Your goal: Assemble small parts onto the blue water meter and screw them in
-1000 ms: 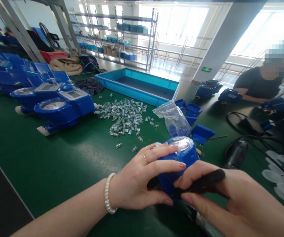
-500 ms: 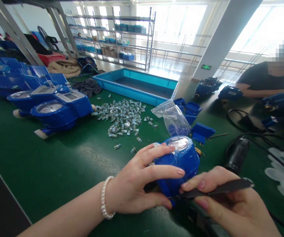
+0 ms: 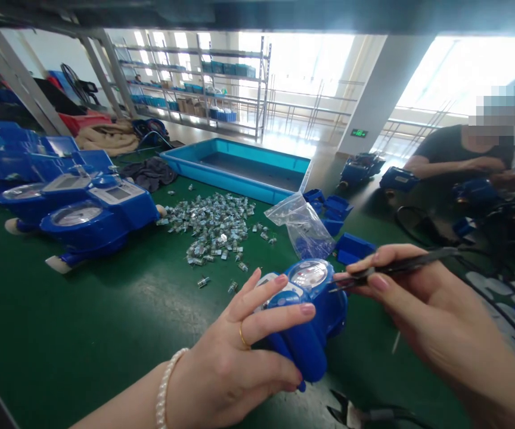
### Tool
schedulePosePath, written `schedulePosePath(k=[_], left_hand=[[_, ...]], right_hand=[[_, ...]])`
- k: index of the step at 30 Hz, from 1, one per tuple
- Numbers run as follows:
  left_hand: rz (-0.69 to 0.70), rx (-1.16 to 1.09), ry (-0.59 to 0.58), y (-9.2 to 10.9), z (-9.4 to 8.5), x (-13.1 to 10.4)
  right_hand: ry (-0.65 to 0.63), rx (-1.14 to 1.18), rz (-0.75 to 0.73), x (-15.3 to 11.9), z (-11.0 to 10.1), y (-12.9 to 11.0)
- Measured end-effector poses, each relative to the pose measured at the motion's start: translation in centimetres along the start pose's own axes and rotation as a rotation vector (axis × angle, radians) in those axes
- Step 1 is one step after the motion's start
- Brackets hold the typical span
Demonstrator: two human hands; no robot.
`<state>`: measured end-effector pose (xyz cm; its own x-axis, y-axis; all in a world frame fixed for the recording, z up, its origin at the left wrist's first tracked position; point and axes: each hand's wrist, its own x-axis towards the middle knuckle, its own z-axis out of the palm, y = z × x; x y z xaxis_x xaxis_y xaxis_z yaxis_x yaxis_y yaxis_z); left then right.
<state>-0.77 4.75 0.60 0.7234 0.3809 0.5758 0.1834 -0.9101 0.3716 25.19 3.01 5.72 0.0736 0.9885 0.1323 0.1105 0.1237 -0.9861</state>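
My left hand [image 3: 235, 351] is wrapped round a blue water meter [image 3: 313, 351], its thumb low on the body and its fingers over the top. The meter's round glass dial [image 3: 310, 274] faces up, and a pale panel beside it is partly hidden by my fingers. Between thumb and fingers, my right hand [image 3: 427, 304] pinches black tweezers [image 3: 431, 256]. The thin tips point left, close to the right edge of the dial; whether they touch it I cannot tell. Behind the meter lies a clear plastic bag [image 3: 304, 229] with blue pieces.
Small clear parts [image 3: 217, 223] lie in a pile behind my left hand. Finished-looking blue meters [image 3: 92, 220] crowd the left side. A turquoise tray [image 3: 239, 176] stands at the back. Cables and white discs [image 3: 490, 283] are at right; a co-worker [image 3: 458, 149] sits beyond.
My right hand has raised the tweezers from below the meter to beside its dial. The meter has turned in my left hand, showing more of its front. The view has shifted slightly.
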Motion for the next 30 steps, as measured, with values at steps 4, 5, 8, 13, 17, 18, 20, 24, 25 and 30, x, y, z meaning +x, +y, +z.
schedulePosePath(k=[4,5,8,13,17,18,20,24,25,30], left_hand=[[-0.342,-0.357,0.279,0.1,-0.8,0.8],[-0.527,-0.513,0.382,-0.2,-1.2,1.4],[-1.011,-0.992,0.543,-1.8,-2.2,3.9],[-1.055,-1.189,0.289,-3.5,-2.1,7.6],[-1.009,-1.178,0.090,-3.5,-1.0,8.9],[-1.010,-1.185,0.077,-3.6,-0.8,9.1],[-0.995,-1.189,0.051,-3.8,-0.6,9.4],[-0.958,-1.094,-0.012,-4.2,-0.7,9.6],[-0.965,-1.066,-0.025,-4.2,-0.8,9.6],[-1.003,-1.070,-0.049,-4.3,-1.2,9.8]], right_hand=[[-0.192,-0.152,0.039,2.5,0.8,-1.7],[-0.241,-0.171,0.061,2.9,0.9,-2.0],[-0.326,-0.202,0.098,3.5,0.9,-2.5],[-0.351,-0.293,0.064,3.6,0.8,-2.4],[-0.374,-0.321,0.067,3.9,0.7,-2.4],[-0.380,-0.308,0.075,3.9,0.7,-2.5],[-0.392,-0.271,0.087,4.0,0.7,-2.6],[-0.404,-0.196,0.107,4.1,0.5,-2.6],[-0.405,-0.186,0.115,4.1,0.5,-2.6],[-0.424,-0.180,0.134,4.2,0.4,-2.5]])
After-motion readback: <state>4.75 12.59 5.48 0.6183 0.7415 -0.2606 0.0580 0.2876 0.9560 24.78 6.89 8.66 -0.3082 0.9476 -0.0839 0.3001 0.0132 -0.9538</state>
